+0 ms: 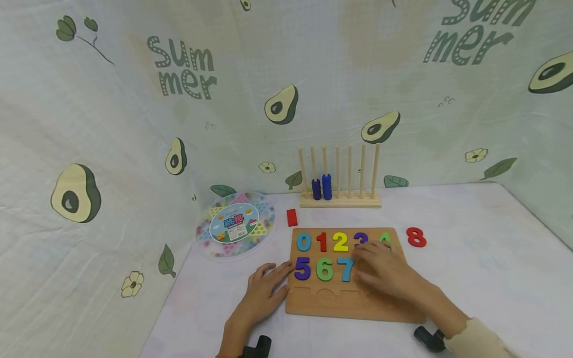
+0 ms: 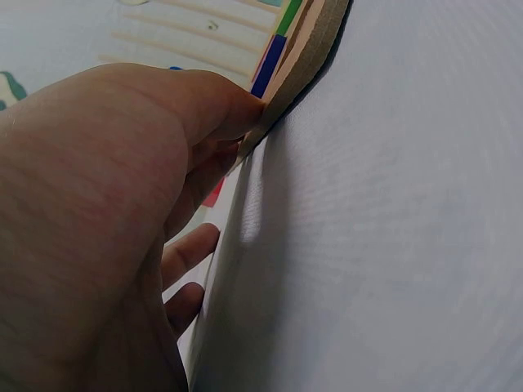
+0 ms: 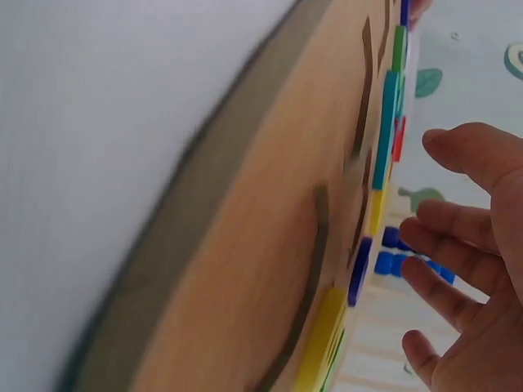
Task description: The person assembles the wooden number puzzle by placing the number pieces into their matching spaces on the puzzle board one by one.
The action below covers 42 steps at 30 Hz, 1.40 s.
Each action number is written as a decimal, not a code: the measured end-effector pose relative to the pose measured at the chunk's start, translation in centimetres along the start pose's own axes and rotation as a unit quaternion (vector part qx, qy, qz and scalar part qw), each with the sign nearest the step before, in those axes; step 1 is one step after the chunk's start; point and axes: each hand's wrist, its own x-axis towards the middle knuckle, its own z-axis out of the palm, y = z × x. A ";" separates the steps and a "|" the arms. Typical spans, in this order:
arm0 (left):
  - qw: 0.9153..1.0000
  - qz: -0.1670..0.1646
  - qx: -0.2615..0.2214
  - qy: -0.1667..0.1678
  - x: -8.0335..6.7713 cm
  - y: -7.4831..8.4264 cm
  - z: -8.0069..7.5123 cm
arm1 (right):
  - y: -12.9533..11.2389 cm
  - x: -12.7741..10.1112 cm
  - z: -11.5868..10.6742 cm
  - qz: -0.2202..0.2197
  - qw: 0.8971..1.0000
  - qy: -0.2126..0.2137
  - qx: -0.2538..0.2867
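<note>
Head view: left hand (image 1: 261,291) flat against puzzle board (image 1: 340,306).

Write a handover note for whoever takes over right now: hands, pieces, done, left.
Left hand: open, fingers against the left edge of the wooden number puzzle board.
Right hand: open, over the board's right half, holding nothing visible.
Done: coloured digits 0 to 7 seated, 3 and 4 partly hidden.
Left: red number 8 lies loose on the white table right of the board; slots after 7 are covered by the hand.

purple 3 (image 1: 360,238) half hid by R hand (image 1: 385,271) | green 4 (image 1: 385,237) part hid
</note>
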 end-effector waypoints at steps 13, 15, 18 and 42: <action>1.000 -0.011 -0.006 -0.006 -0.3 -0.3 0.1 | 3.1 -1.1 -2.0 0.048 0.999 -0.006 -0.024; 1.000 -0.016 -0.005 -0.009 -0.3 -0.3 0.0 | 3.6 -1.3 -2.3 0.053 0.998 -0.007 -0.024; 1.000 -0.020 -0.001 -0.011 -0.4 -0.4 0.0 | 4.2 -1.5 -2.8 0.051 0.998 0.001 -0.025; 1.000 -0.011 -0.002 -0.005 0.0 -0.3 0.4 | 8.2 -2.6 -4.8 0.105 0.992 -0.007 -0.068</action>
